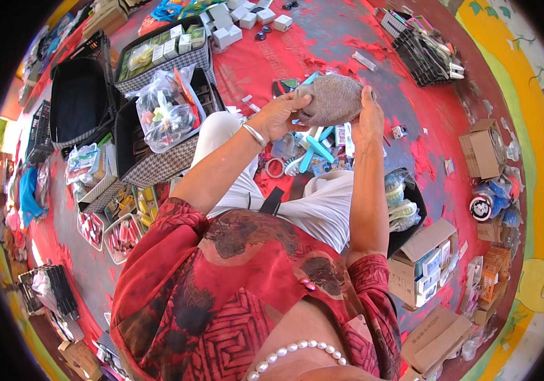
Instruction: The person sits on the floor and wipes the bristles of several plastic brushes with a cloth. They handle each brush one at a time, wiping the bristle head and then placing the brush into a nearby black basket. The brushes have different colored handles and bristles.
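Observation:
Above my lap I hold up a grey-brown oblong thing (332,100) with a rough or fuzzy surface, its kind unclear. My left hand (279,115) pinches its left end between thumb and fingers. At its right end my right hand (368,119) grips with the thumb on top; the fingers behind are partly hidden. Beneath it, between my legs, lies a jumble of small goods with turquoise strips (316,152) and a red ring-shaped thing (274,167).
To the left stand a checked bin (180,147) with a plastic bag (165,114) on it, a bin of small boxes (164,52) and a black bin (81,95). A black basket (421,57), cartons (482,151) and a box of packages (426,267) are on the right.

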The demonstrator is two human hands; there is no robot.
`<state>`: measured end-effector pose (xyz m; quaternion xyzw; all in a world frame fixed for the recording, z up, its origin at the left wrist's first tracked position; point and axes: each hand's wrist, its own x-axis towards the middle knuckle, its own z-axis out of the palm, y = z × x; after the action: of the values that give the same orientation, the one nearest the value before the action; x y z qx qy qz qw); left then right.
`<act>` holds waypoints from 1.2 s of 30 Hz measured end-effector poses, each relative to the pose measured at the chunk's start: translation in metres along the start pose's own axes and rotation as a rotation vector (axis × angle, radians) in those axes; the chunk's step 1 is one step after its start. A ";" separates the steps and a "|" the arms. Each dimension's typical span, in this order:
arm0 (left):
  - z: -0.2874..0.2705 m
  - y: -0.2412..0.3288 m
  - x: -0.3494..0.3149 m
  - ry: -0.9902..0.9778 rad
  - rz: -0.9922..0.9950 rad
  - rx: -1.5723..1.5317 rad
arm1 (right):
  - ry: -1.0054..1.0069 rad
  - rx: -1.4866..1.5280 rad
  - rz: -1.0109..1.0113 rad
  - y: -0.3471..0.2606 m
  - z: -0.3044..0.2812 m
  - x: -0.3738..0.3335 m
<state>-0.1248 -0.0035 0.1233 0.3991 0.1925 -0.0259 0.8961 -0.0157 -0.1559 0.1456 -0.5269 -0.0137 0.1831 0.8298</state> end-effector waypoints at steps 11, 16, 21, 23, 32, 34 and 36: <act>-0.026 -0.009 0.031 0.057 0.145 -0.344 | 0.012 0.341 0.024 -0.020 -0.033 0.017; -0.041 -0.014 0.039 0.213 0.092 -0.447 | -0.016 0.389 -0.014 -0.035 -0.042 0.022; -0.034 -0.012 0.037 0.136 -0.058 -0.001 | -0.119 0.342 -0.132 -0.061 -0.020 0.011; -0.026 -0.009 0.031 0.083 -0.133 0.282 | -0.224 0.291 -0.156 -0.076 -0.009 0.001; 0.052 -0.002 0.002 -0.348 0.369 0.528 | -0.294 0.026 0.015 -0.062 0.060 -0.010; 0.054 0.008 0.003 -0.215 0.299 0.419 | -0.301 -0.074 -0.034 -0.060 0.051 0.002; 0.054 0.011 0.005 -0.241 0.308 0.209 | -0.220 -0.376 -0.149 -0.055 0.035 0.014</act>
<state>-0.1004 -0.0343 0.1619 0.5086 0.0170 0.0441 0.8597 0.0059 -0.1420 0.2068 -0.6467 -0.1771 0.1718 0.7217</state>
